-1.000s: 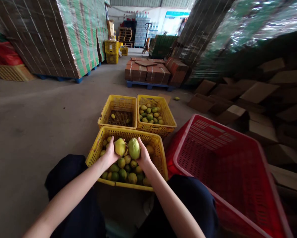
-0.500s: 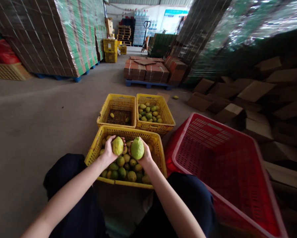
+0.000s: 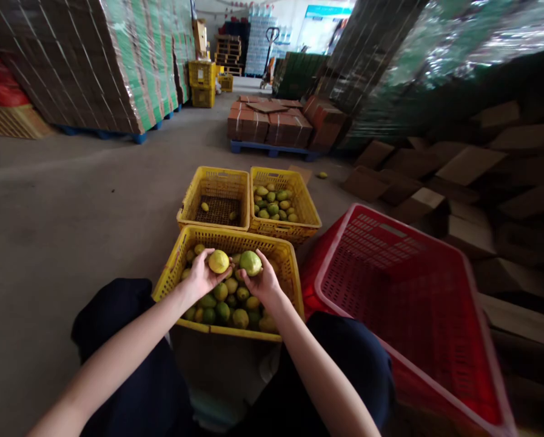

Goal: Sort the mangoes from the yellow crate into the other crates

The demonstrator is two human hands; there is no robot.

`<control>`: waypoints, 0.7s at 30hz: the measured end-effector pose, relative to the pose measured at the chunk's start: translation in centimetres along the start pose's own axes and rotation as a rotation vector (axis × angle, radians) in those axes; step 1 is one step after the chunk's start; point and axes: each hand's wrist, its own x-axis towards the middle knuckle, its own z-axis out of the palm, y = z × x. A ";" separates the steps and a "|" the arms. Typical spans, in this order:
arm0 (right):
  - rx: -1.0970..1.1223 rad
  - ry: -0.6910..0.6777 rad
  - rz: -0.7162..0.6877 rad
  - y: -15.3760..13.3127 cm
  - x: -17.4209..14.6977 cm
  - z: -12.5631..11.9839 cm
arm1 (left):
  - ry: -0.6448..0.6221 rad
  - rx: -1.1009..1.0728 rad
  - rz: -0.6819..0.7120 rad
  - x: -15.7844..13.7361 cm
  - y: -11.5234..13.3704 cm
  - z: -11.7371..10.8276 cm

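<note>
My left hand [image 3: 204, 274] is closed round a yellow lemon [image 3: 218, 261], which shows above the fingers. In my right hand [image 3: 263, 280] is a greener lemon [image 3: 250, 263], gripped between thumb and fingers. Both hands are side by side over the near yellow crate [image 3: 283, 247]. Below them, that crate holds many green and yellow lemons [image 3: 240, 318], partly hidden by my hands and forearms.
Behind stand two more yellow crates, the left one [image 3: 188, 197] with a few lemons, the right one [image 3: 308, 205] with many. A large red crate [image 3: 344, 303] is at my right. Flattened cartons [image 3: 467, 164] lie beyond it. One lemon [image 3: 322, 175] rests on the floor.
Both lemons have turned in my hands: they looked upright and long before, and now appear rounder, seen more end-on. My hands stay over the near crate.
</note>
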 end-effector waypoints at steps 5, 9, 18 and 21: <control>-0.047 -0.054 0.024 0.2 0.1 0.0 | 0.020 -0.012 -0.065 0.0 -0.2 0.1; -0.043 -0.175 0.015 0.2 0.3 -0.2 | 0.036 -0.016 -0.036 -0.1 -0.1 0.3; -0.110 -0.428 -0.100 0.7 0.2 -0.5 | -0.040 0.046 0.096 0.3 0.2 0.4; -0.146 -0.449 -0.187 1.0 -0.1 -0.5 | -0.031 0.048 0.128 0.5 0.2 0.3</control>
